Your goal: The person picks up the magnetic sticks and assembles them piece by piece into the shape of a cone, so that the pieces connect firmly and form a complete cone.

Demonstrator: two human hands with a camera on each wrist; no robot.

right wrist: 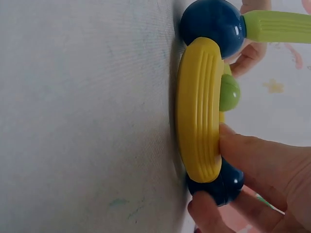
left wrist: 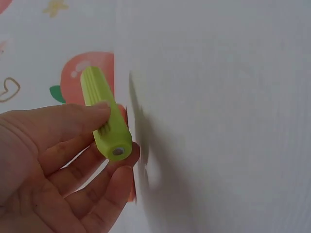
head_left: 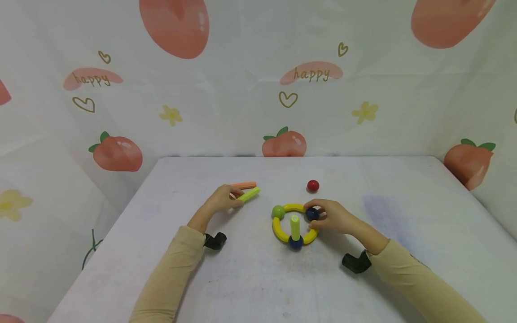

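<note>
My left hand [head_left: 223,200] pinches a yellow-green magnetic stick [left wrist: 115,133] between thumb and fingers, a round metal tip showing at its end. On the table, yellow curved bars [head_left: 280,229] form a ring joined by a green ball [head_left: 278,211] and two dark blue balls. From the front blue ball [head_left: 295,243] another yellow-green stick [head_left: 295,228] stands upright. My right hand [head_left: 336,217] grips the ring at its right blue ball [right wrist: 232,180], fingers curled about it and the thumb against the yellow bar [right wrist: 199,111].
An orange stick [head_left: 246,185] lies just beyond my left hand. A red ball [head_left: 313,185] sits behind the ring. Black wrist camera mounts [head_left: 216,241] stick out from both wrists. A fruit-print cloth [head_left: 242,107] hangs along the back edge of the white table [head_left: 250,278].
</note>
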